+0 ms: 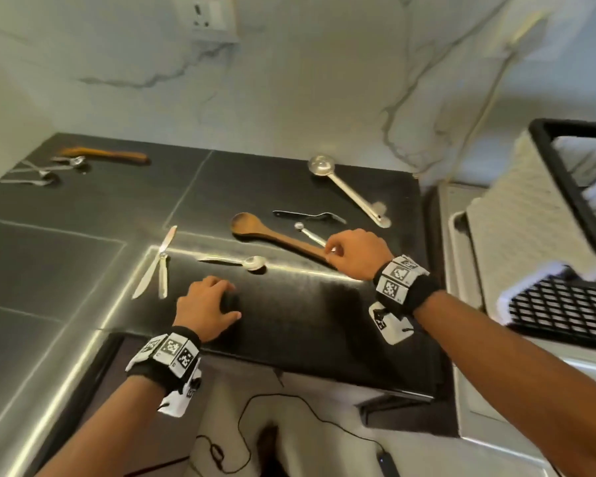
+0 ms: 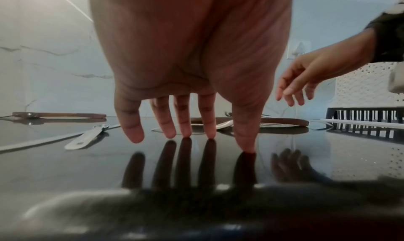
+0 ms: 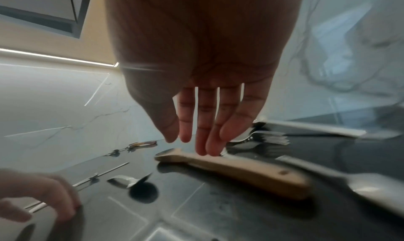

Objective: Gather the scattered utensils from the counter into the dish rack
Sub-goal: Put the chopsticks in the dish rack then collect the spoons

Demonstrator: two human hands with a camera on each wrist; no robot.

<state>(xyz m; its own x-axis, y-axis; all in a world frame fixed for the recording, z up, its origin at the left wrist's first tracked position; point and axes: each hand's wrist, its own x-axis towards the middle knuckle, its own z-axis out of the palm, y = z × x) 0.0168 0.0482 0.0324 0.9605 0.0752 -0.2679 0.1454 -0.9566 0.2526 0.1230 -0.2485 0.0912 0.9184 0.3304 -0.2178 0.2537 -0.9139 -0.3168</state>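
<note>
Utensils lie scattered on the dark counter (image 1: 83,253). A wooden spoon (image 1: 276,239) lies in the middle, with a small steel scoop (image 1: 308,232), a dark-handled fork (image 1: 307,216) and a steel ladle (image 1: 348,187) behind it. A steel spoon (image 1: 245,261) and a table knife (image 1: 155,263) lie further left. My right hand (image 1: 334,251) hovers over the wooden spoon's handle (image 3: 240,172), its fingers (image 3: 203,141) hanging relaxed and holding nothing. My left hand (image 1: 217,297) rests its straight fingertips (image 2: 186,127) on the counter. The dish rack (image 1: 565,311) stands at the right.
A wooden spatula (image 1: 107,154) and three small spoons (image 1: 42,173) lie in the far left corner. A white perforated basket with a black rim (image 1: 516,215) stands tilted over the rack. A marble wall backs the counter. A cable runs across the floor below the counter's front edge.
</note>
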